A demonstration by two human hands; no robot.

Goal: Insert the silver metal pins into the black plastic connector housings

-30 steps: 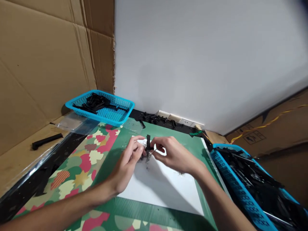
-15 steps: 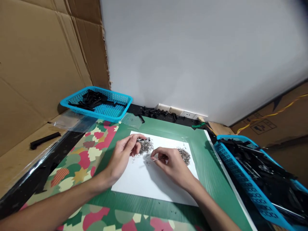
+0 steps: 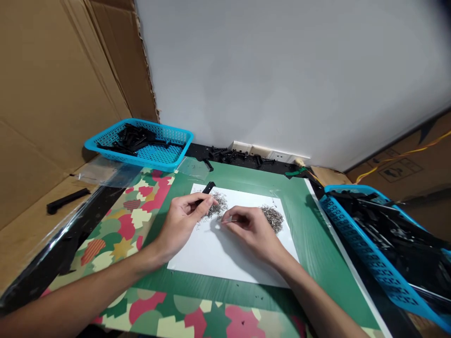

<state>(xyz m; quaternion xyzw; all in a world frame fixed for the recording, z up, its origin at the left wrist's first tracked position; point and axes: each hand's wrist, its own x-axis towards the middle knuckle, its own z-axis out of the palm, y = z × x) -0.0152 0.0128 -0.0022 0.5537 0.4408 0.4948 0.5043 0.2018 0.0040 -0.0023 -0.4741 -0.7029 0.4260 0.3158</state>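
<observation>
White paper sheet (image 3: 218,263) spreads beneath both hands; over its middle the right hand (image 3: 252,229) pinches a thin metal piece (image 3: 230,221); toward its far left corner the nearer left hand (image 3: 180,224) clamps a black plastic strip (image 3: 209,188), whose long axis slants away and rightward, free end beyond the grip, near the far edge.

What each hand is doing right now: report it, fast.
Left hand: closed, holding a black part.
Right hand: pinched closed on a thin piece, too small to identify.
</observation>
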